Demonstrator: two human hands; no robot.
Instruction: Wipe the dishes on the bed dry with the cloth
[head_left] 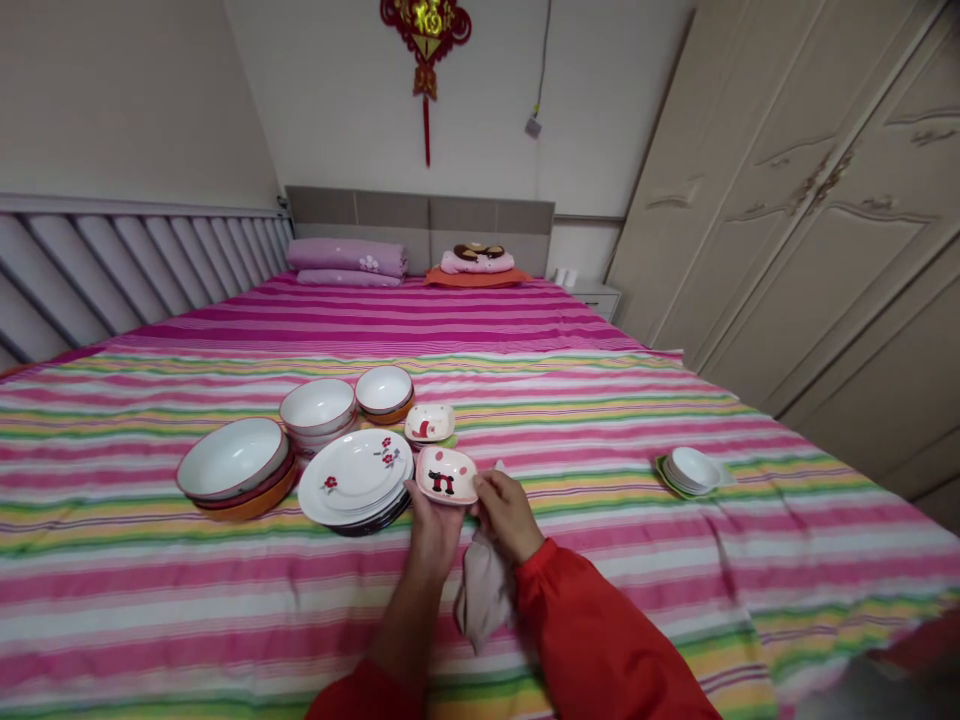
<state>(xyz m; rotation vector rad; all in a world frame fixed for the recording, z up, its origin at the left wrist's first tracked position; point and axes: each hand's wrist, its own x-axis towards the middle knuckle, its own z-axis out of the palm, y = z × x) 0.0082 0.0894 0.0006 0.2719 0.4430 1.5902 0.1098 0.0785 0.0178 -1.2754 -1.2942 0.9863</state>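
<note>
A small pink-rimmed dish (445, 474) with a dark and red figure printed inside is held up over the bed. My left hand (435, 525) grips it from below, at its left and near side. At its right edge, the fingers of my right hand (508, 512) close on the rim. A greyish cloth (484, 595) hangs down from my right hand. Just behind the held dish sits a similar small dish (430, 423), stacked on others. Left of my hands is a stack of white plates (352, 470) with red flowers on the top one.
Bowl stacks stand farther left: a large bowl (234, 458), a medium bowl (318, 405) and a smaller bowl (384, 388). Small white bowls (694, 468) sit on green dishes at the right. Folded bedding (349, 260) lies by the headboard; a wardrobe (787, 190) lines the right.
</note>
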